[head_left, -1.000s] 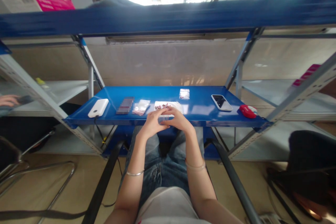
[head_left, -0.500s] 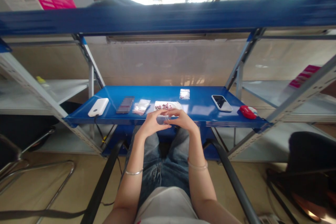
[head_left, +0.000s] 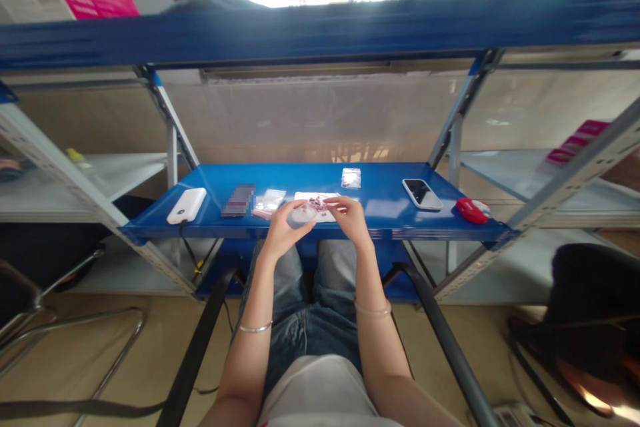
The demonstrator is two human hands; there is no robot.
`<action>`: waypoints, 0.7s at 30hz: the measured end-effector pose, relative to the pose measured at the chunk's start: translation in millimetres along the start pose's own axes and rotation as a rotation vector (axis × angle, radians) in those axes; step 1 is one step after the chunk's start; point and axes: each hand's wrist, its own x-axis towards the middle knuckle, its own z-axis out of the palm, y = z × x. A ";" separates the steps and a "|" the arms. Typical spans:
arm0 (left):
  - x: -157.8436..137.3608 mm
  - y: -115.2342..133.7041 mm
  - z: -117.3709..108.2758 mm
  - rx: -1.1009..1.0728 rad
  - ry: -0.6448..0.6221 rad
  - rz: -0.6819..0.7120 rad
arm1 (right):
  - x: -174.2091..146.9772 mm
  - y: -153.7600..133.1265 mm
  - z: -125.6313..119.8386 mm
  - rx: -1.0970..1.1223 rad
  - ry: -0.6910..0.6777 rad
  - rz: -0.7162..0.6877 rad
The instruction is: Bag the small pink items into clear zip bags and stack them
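Found clear plastic piece (head_left: pixel 303 215) pinched in left hand (head_left: pixel 283 232) beside white sheet (head_left: pixel 329 218) on counter (head_left: pixel 385 200), presumably for easy filling; noted right hand (head_left: pixel 354 219) at red pieces (head_left: pixel 317 202), could not tell fingers' grip

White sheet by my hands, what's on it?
Small dark-red pieces lie scattered on the white sheet. Your left hand, the clear item it holds and your right hand cover parts; what lies there can't be told.

White top (head_left: pixel 320 390), faded blue jeans (head_left: pixel 306 330), 1 silver bracelet (head_left: pixel 256 329), 1 pale bangle (head_left: pixel 373 312).
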 end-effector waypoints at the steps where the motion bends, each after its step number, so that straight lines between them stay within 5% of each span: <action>1: -0.2 -0.7 -0.2 0.001 0.019 -0.014 | 0.7 7.0 1.4 -0.099 0.045 -0.009; 9: 0.2 -10.3 4.7 -0.135 0.032 -0.120 | -3.2 44.3 21.3 -0.591 0.162 0.149; 21: 2.8 -36.0 15.9 -0.357 -0.161 -0.335 | -4.2 38.9 25.6 -0.625 0.148 0.188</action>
